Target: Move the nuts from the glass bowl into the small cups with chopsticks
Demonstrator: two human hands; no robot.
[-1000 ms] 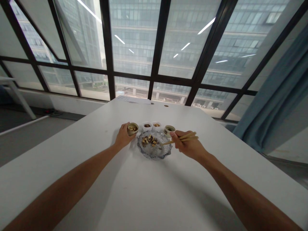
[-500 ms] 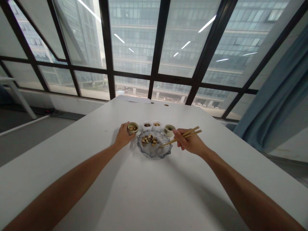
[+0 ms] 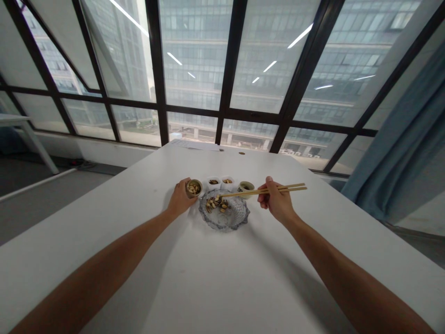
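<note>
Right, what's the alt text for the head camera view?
A person's right hand holds chopsticks, tips over or among nut-like pieces in a glass bowl; the left hand grips a small cup. Two white tubs and another cup stand behind the bowl on a white table.

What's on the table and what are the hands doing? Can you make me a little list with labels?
Left hand: gripping a round cup with pale pieces inside
Right hand: holding chopsticks
Chopstick tips: at the pieces in the glass bowl; contact unclear
Behind the bowl: two white cups holding small pieces
Table: white
</note>
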